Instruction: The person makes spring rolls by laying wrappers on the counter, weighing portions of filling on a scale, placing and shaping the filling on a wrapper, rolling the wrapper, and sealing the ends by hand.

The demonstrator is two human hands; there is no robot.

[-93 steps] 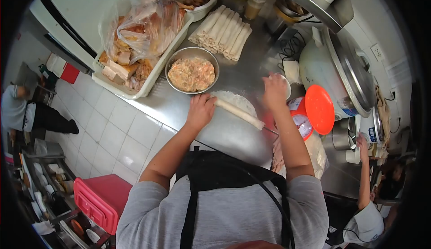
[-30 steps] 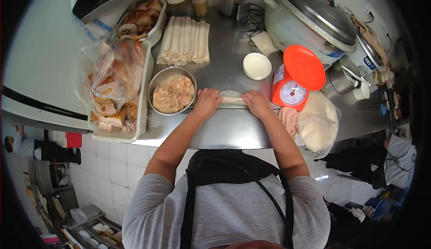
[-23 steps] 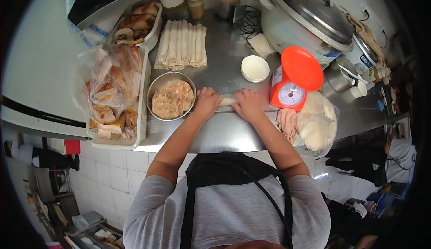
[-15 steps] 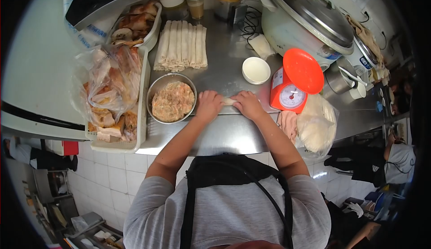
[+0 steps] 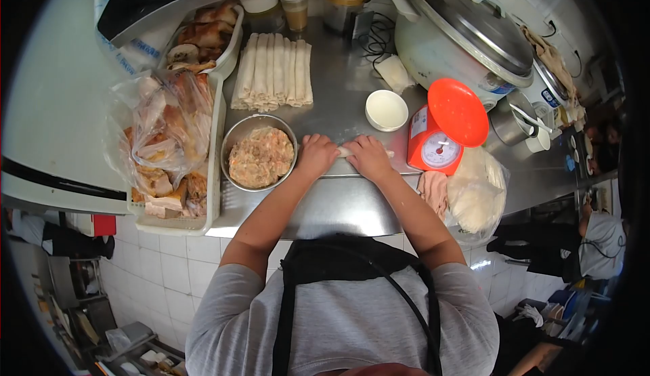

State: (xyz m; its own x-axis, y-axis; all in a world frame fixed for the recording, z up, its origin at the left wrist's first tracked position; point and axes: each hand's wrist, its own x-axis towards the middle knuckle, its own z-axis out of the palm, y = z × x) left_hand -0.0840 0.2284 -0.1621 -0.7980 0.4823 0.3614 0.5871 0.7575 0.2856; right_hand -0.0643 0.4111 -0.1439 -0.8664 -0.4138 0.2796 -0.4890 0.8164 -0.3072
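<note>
My left hand and my right hand press on one thin, pale spring roll lying on the steel table. Its middle shows between my hands, and a tip sticks out past my right fingers; my left hand hides the other end. Fingers of both hands curl over the wrapper. Beside my left hand stands a metal bowl with pinkish minced filling. Behind it lies a stack of finished rolls. A small white bowl is near my right hand.
At right are a red scale, a plastic bag of pale wrappers, a pinkish cloth and a large lidded cooker. At left, a white crate holds bagged meat. A person stands far right.
My right hand has slid slightly left, closer to my left hand, along the roll. The roll's right tip now shows beyond my right fingers.
</note>
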